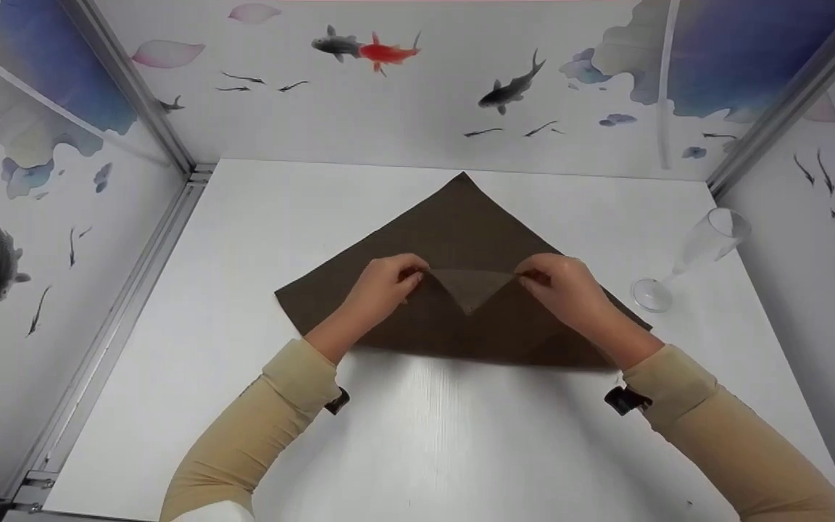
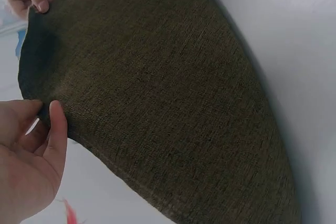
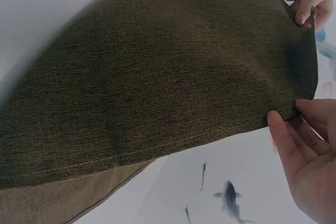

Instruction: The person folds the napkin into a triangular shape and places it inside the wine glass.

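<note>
A dark brown cloth napkin [image 1: 446, 225] lies on the white table with one corner pointing to the far side. Its near part is lifted, and a small triangular flap [image 1: 470, 286] hangs toward the person between the two hands. My left hand [image 1: 386, 284] pinches the napkin at the flap's left end, thumb against fingers. At the right end, my right hand [image 1: 561, 286] pinches it the same way. Both wrist views show the cloth [image 2: 157, 93] stretched between the hands, its stitched edge [image 3: 173, 148] held between thumb and fingertips.
To the right of the napkin a clear stemmed glass [image 1: 704, 243] stands on the white table [image 1: 432, 442]. White panels with painted fish [image 1: 512, 90] enclose the left, back and right sides. A metal rail [image 1: 120, 312] runs along the left edge.
</note>
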Available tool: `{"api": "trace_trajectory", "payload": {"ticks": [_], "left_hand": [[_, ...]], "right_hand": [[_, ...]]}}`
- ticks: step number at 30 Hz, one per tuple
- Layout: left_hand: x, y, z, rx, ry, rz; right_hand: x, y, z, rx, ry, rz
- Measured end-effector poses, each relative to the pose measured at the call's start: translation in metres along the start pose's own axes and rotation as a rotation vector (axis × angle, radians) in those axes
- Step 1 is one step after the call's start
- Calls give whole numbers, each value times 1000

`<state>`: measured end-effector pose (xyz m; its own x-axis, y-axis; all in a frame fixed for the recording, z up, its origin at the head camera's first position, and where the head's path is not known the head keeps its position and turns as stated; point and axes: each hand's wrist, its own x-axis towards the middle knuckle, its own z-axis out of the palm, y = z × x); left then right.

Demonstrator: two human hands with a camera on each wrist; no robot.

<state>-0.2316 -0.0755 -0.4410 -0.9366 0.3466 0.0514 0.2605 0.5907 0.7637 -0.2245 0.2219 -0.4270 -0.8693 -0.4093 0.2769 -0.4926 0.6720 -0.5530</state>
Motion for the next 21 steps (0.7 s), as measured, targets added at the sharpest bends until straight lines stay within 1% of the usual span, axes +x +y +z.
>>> {"api": "trace_trajectory", "payload": {"ticks": [3, 5, 8, 11, 15, 19, 21], "left_hand": [[7, -2, 1, -34, 25, -1], [12, -3, 2, -36, 50, 17], [18, -5, 3, -11, 84, 52], [25, -7, 4, 28, 101, 94], [34, -9, 4, 101, 101, 130], [42, -11, 5, 153, 83, 128], [46, -12, 6, 161, 82, 116]], "right_hand": [[5, 6, 1, 18, 9, 8], [7, 11, 2, 22, 21, -9], [12, 18, 4, 18, 26, -50], [16, 23, 5, 1, 15, -69], [22, 28, 7, -40, -10, -65], [26, 34, 10, -61, -29, -39], [28, 35, 11, -61, -39, -11]]}}
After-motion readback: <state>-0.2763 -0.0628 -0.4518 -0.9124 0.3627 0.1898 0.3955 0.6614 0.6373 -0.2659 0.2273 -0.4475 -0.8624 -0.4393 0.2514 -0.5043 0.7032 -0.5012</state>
